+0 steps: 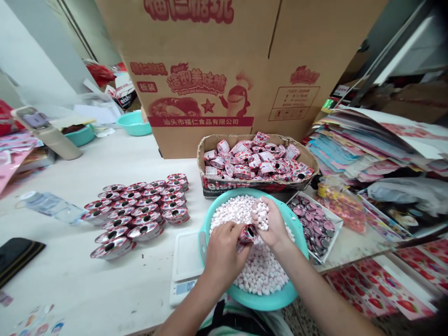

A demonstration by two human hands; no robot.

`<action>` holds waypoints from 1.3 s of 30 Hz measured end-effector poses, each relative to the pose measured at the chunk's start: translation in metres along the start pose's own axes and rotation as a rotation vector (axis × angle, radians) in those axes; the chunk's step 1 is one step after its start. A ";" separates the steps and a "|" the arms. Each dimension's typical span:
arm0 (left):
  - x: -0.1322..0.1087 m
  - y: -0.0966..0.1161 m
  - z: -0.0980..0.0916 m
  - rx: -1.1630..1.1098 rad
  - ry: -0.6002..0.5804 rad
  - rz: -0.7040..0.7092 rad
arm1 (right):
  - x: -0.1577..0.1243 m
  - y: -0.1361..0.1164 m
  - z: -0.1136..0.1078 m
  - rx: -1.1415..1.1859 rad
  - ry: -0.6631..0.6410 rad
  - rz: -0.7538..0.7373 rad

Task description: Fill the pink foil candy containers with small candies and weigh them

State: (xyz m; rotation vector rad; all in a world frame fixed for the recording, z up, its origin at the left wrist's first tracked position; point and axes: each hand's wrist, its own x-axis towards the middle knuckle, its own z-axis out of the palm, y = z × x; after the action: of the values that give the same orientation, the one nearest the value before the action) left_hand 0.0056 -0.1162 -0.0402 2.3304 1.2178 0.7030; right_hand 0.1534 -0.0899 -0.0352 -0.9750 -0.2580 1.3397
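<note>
My left hand (224, 252) grips a small red-and-silver foil can (248, 234) over a wide teal basin (280, 296). My right hand (271, 223) is cupped around a few pink-and-white candies (262, 215), just beside the can's open top. Many more of these small candies (261, 275) fill the basin, and my hands and forearms hide part of the heap. A white digital kitchen scale (185, 266) lies under the basin's left edge, close below my left hand.
Rows of foil cans (138, 210) stand left of the basin. Behind it is a cardboard tray (257, 161) of wrapped pink packs, and a white tray of round lids (313, 224) is to the right. A large printed carton (206, 70) rises behind. Stacked printed sheets (364, 144) fill the right.
</note>
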 end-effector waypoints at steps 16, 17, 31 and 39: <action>-0.001 -0.009 0.011 -0.081 0.002 -0.040 | -0.009 0.018 0.011 0.028 0.170 -0.034; -0.001 -0.009 0.011 -0.082 0.006 -0.039 | -0.008 0.019 0.011 0.033 0.177 -0.033; -0.002 -0.010 0.010 -0.077 0.027 -0.042 | -0.009 0.021 0.012 0.038 0.186 -0.057; -0.002 -0.010 0.008 -0.110 0.022 -0.065 | -0.007 0.024 0.010 0.008 0.174 -0.091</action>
State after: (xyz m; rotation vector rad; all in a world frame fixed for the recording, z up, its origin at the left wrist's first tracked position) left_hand 0.0030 -0.1137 -0.0534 2.1894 1.2271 0.7555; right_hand 0.1281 -0.0936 -0.0438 -1.0536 -0.1627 1.1649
